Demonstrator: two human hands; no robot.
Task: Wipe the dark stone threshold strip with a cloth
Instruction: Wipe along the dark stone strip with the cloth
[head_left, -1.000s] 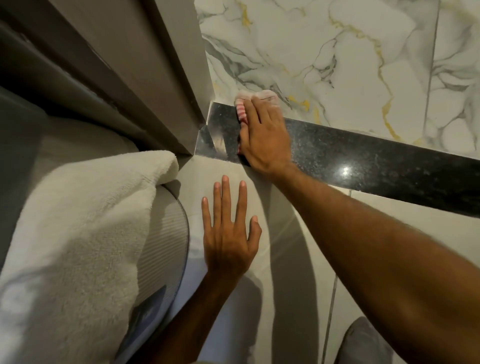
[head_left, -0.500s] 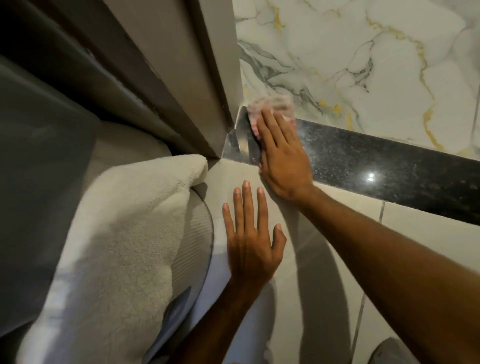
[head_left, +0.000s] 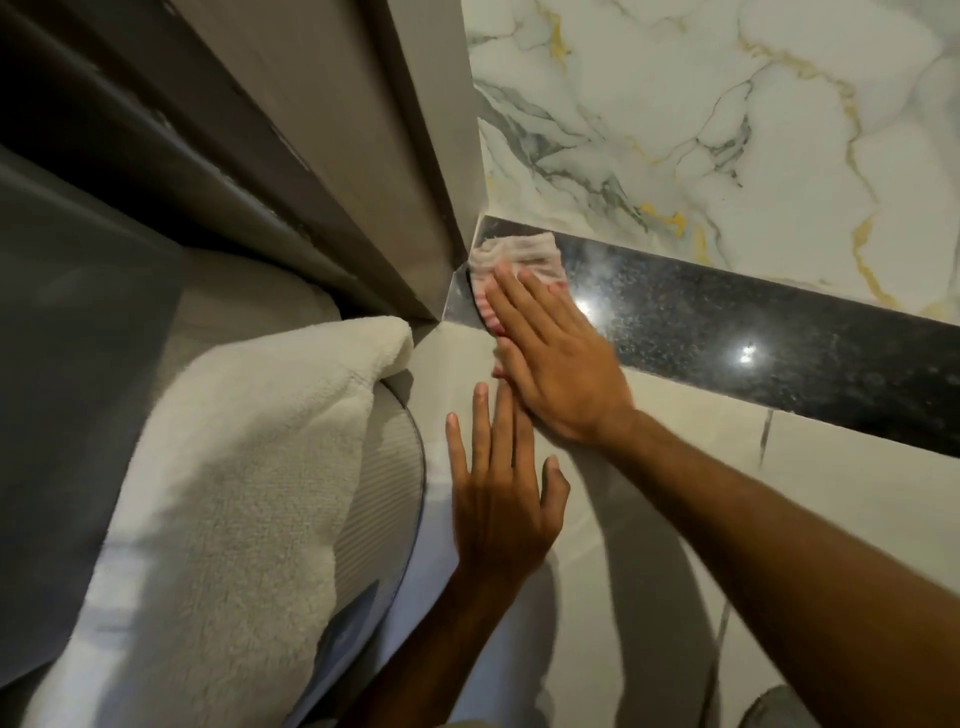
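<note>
A dark speckled stone threshold strip (head_left: 737, 338) runs from the door frame corner toward the right edge, between marble tiles and beige floor tiles. My right hand (head_left: 550, 358) lies flat at the strip's left end, pressing a white cloth with pink stripes (head_left: 519, 257) onto it. Most of the cloth is hidden under my fingers. My left hand (head_left: 501, 493) rests flat on the beige floor tile just below, fingers apart, holding nothing.
A grey door frame (head_left: 415, 171) meets the strip's left end. A white fluffy towel (head_left: 234, 493) lies over a ribbed mat (head_left: 384, 467) at the left. White marble tile with gold and grey veins (head_left: 727, 130) lies beyond the strip.
My right hand has slid the cloth further into the corner by the door frame, and more cloth shows past my fingertips. My left hand has stayed flat on the floor.
</note>
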